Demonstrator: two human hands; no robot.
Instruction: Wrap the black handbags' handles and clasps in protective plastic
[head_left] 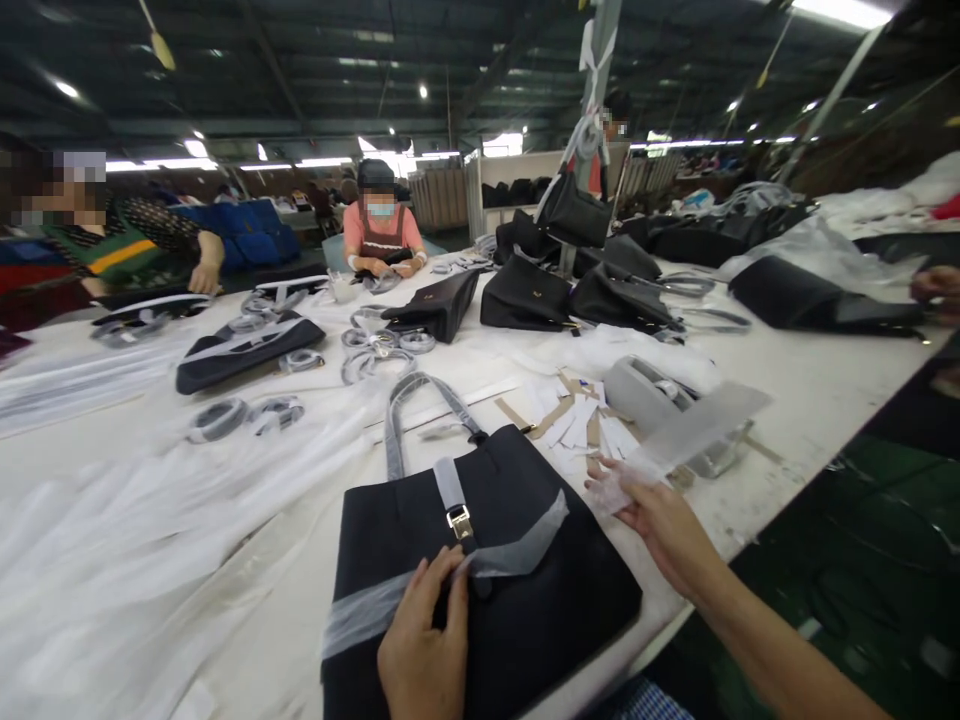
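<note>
A black handbag [555, 600] lies flat on the table in front of me, its wrapped handle [395, 440] pointing away. A gold buckle [460, 522] sits on its strap, and white film [449, 484] covers the strap above it. My left hand [427, 635] rests on the bag below the buckle, thumb and fingers closed on a translucent strip [517, 553] that crosses the bag. Off the bag's right side, my right hand [664, 525] pinches a piece of translucent film [709, 425], which sticks up to the right in front of a grey tape dispenser [645, 385].
Paper slips [585, 420] lie beside the dispenser. Several black bags [525, 295] and wrapped straps [375, 350] stand farther back. White sheeting [150, 560] covers the left side. Co-workers sit across the table [382, 225] and at left [127, 235]; another person's hand [937, 285] shows at right.
</note>
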